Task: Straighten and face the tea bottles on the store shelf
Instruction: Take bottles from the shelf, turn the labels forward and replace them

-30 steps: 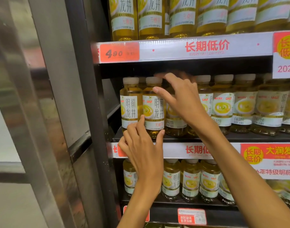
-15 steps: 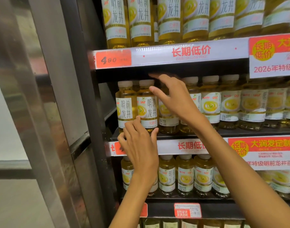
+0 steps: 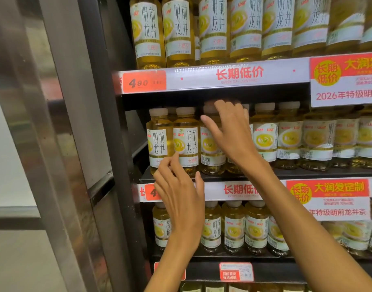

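Note:
Yellow tea bottles with white labels fill three shelf levels. On the middle shelf [image 3: 290, 173], the first bottle [image 3: 158, 142] and second bottle [image 3: 187, 142] show their black characters to the front. My left hand [image 3: 178, 192] holds the second bottle's base, index finger on its lower label and thumb to its right. My right hand [image 3: 229, 131] wraps the neck of the third bottle [image 3: 210, 144], fingers over its cap; that label shows a cup picture. Bottles further right [image 3: 288, 140] also show the cup side.
A dark upright post [image 3: 109, 123] and steel panels [image 3: 43, 133] bound the shelves on the left. The upper shelf's price strip [image 3: 239, 74] hangs just above the bottle caps. Promo signs [image 3: 339, 197] sit on the shelf edges. A lower row of bottles [image 3: 233, 228] stands below.
The view has shifted so the shelves sit lower and closer. My right hand's fingers have curled further over the third bottle's cap. My left hand stays at the second bottle's base.

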`<state>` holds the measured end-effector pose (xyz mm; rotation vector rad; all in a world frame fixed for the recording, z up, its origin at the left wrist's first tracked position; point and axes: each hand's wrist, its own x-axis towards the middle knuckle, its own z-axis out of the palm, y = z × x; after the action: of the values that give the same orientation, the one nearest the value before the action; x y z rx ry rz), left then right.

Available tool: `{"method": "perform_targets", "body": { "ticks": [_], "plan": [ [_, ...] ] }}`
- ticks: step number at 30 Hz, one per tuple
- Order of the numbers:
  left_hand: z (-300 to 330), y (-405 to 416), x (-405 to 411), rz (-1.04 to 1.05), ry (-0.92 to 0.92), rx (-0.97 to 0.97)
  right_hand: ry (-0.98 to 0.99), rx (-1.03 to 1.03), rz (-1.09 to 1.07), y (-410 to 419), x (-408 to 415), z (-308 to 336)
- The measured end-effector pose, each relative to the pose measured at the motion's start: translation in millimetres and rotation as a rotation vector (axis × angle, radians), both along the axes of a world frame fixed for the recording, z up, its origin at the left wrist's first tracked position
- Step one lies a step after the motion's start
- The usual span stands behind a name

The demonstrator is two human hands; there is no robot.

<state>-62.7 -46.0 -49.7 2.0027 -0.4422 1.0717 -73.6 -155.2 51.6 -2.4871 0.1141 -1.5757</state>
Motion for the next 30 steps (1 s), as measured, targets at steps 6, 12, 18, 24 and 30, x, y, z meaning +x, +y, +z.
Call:
{"method": "perform_targets", "body": {
  "ticks": [6, 12, 18, 24, 30],
  "plan": [
    [-5.7, -0.4, -3.8, -0.163, -0.051, -0.04, -0.177, 0.351, 0.482, 4.9, -21.8, -13.0],
    [-8.7, -3.7, -9.2, -0.486, 0.034, -0.078, -0.182, 0.562, 0.657, 3.6, -41.3, -18.6],
    [-5.7, -8.2, -14.9, -0.603, 0.036, -0.067, -0.294, 0.643, 0.762, 11.2, -62.2, -20.5],
    [-6.3, 2.9, -33.4, -1.043, 0.249, -0.265, -0.247, 0.896, 1.013, 13.1, -88.5, -18.0],
    [-35.9, 22.7, -47.8, -1.455, 0.771, -0.343, 0.012, 0.943, 1.003, 2.8, -95.5, -37.6]
  ]
}}
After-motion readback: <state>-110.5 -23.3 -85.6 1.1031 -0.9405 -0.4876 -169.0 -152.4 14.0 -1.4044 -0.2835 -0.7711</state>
